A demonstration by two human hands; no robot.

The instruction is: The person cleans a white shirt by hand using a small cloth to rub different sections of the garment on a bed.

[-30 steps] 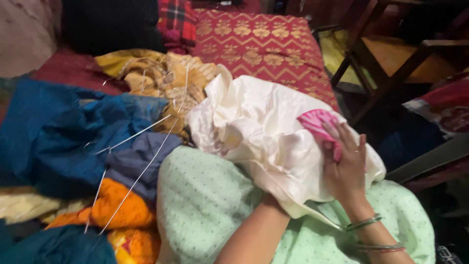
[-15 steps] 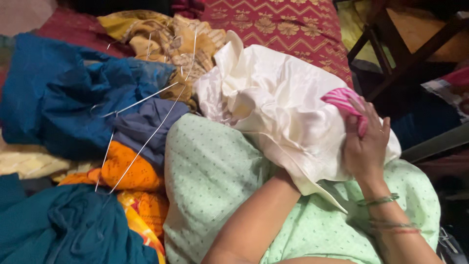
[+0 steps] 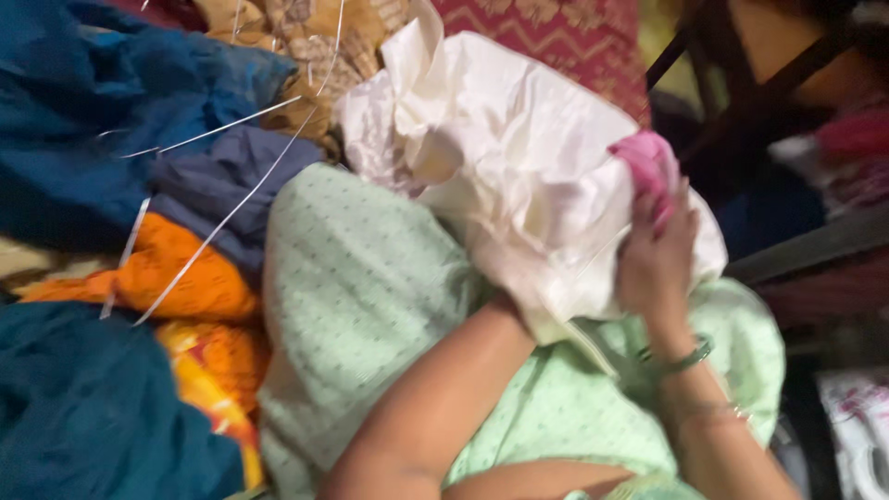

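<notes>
Pink cloth [image 3: 648, 167] pinched by right hand [image 3: 656, 264] against cream fabric [image 3: 528, 176]; left hand buried, fingers unseen. Loose pinch: slippage likely.

The right hand [image 3: 656, 264] is gripping a pink cloth [image 3: 648, 167] against a bunched cream fabric [image 3: 519, 176], which is lying on a pale green dotted cloth [image 3: 361, 287]. The left hand is reaching under the cream fabric, hidden. Orange cloth [image 3: 185, 278] and blue cloth [image 3: 83, 120] are lying toward the bed's left edge.
</notes>
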